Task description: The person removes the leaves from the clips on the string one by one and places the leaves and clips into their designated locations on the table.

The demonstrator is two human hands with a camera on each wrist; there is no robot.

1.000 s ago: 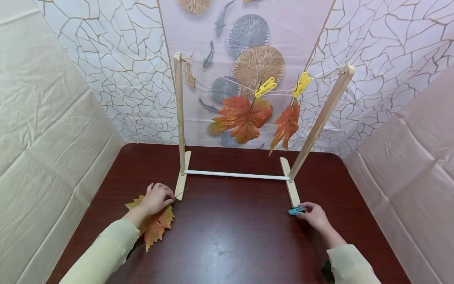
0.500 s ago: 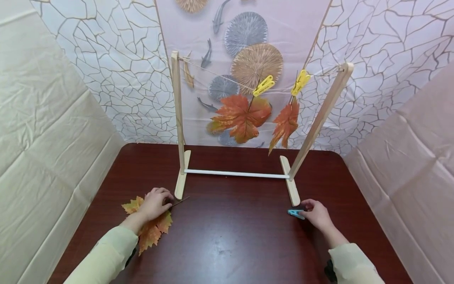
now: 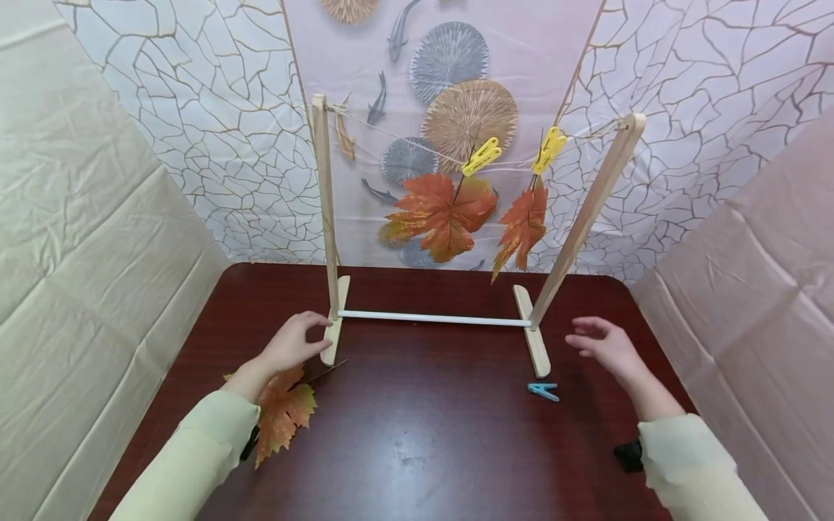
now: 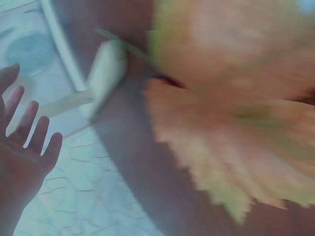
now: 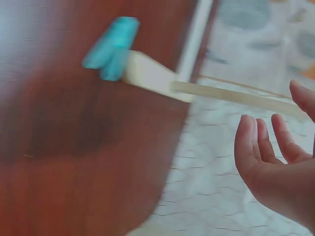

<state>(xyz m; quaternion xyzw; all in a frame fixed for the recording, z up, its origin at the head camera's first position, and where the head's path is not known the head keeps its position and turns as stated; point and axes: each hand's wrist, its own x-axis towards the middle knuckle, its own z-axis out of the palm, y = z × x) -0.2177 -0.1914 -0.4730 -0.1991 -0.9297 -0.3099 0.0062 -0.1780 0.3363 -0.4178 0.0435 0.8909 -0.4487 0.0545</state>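
My left hand hovers above an orange-yellow maple leaf on the table, near the left foot of the wooden stand, and holds nothing. That leaf fills much of the left wrist view, blurred, with the spread fingers at the left edge. Over on the right, my right hand is raised beside the stand's right foot with its fingers loosely bent and bare. A blue clothespin lies on the table just in front of that foot; the right wrist view shows the same blue clothespin apart from the hand.
A wooden stand with a white crossbar stands toward the back of the dark red table. Two yellow clothespins hold an orange leaf and a narrower-looking leaf on its string. Patterned cloth hangs behind.
My right hand has let go of the blue clothespin and moved up and right. My left hand has released the leaf's stem and lifted off; leaf and clothespin lie on the table.
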